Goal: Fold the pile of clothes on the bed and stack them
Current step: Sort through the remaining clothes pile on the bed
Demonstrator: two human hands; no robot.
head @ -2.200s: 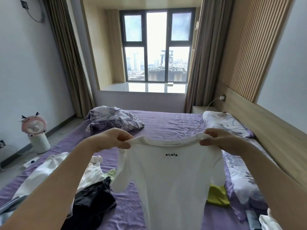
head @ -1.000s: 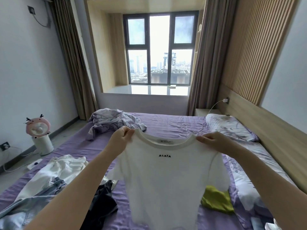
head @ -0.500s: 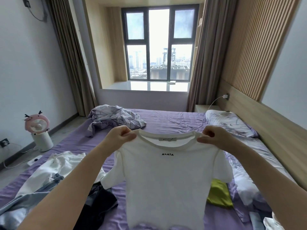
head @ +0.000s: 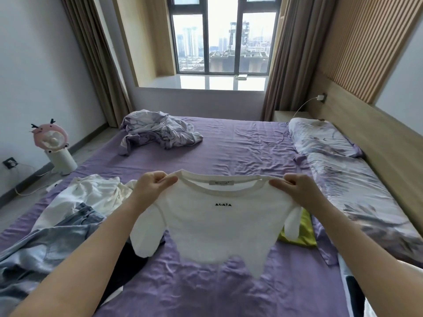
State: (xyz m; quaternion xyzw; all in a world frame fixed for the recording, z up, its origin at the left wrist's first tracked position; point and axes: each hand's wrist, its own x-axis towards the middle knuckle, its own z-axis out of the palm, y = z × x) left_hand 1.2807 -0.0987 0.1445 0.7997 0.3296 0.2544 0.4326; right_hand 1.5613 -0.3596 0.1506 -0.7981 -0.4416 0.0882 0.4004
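A white T-shirt [head: 219, 227] with small black lettering on the chest hangs low over the purple bed [head: 240, 143], its hem touching the sheet. My left hand [head: 153, 185] pinches its left shoulder and my right hand [head: 295, 188] pinches its right shoulder. Unfolded clothes lie at the left: a white garment [head: 91, 195], a pale blue denim piece [head: 52, 243] and a dark garment [head: 128, 261] partly hidden under my left arm. A yellow-green garment [head: 302, 232] peeks out behind the shirt's right sleeve.
A crumpled lilac quilt [head: 160, 131] lies at the bed's far left. Floral pillows [head: 325, 140] line the right side along the wooden headboard. A pink fan [head: 51, 139] stands on the floor at the left. A window with curtains fills the far wall.
Both hands have brought the white T-shirt down towards the sheet; its hem now touches the bed. My view has tilted downward.
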